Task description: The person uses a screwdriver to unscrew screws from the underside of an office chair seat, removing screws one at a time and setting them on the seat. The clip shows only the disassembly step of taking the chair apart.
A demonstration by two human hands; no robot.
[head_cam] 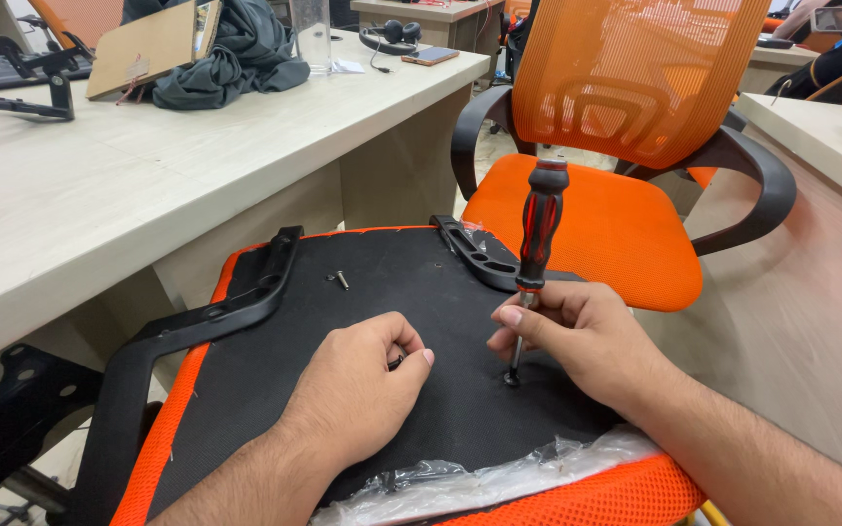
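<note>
The right hand (577, 336) pinches the metal shaft of a red-and-black screwdriver (538, 234), standing it upright with its tip on a screw (512, 378) seated in the black underside of an overturned orange chair seat (411, 321), toward the seat's right edge. The left hand (358, 390) rests curled on the fabric just beside it, gripping a small dark piece I cannot identify, while a loose screw (341, 280) lies near the black armrest bracket (216, 312) along the left edge. This looks like driving a seat screw; turning it calls for moving the grip up to the handle and keeping the tip seated.
</note>
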